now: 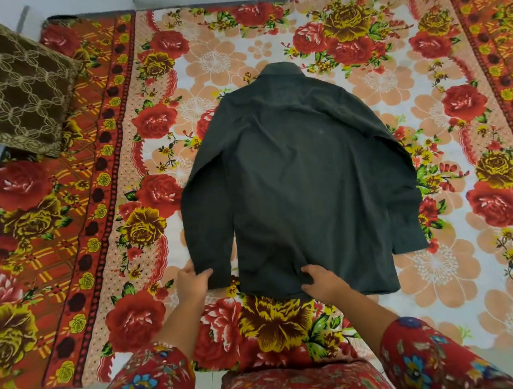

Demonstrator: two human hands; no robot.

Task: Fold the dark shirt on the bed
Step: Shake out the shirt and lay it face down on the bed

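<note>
Both hands hold cloth: the left hand [193, 282] pinches a sleeve cuff [212, 271] at 7 o'clock, and the right hand [321, 280] bunches the hem at 6 o'clock. The dark shirt [303, 171], matte and faintly creased, lies flat mid-bed on a floral bedspread [92, 177], its long axis running 6 to 12, collar at 12.

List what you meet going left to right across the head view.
Brown lattice-patterned cushion, left hand pinching the dark long-sleeved shirt's cuff, right hand gripping its hem, the shirt's other sleeve.
</note>
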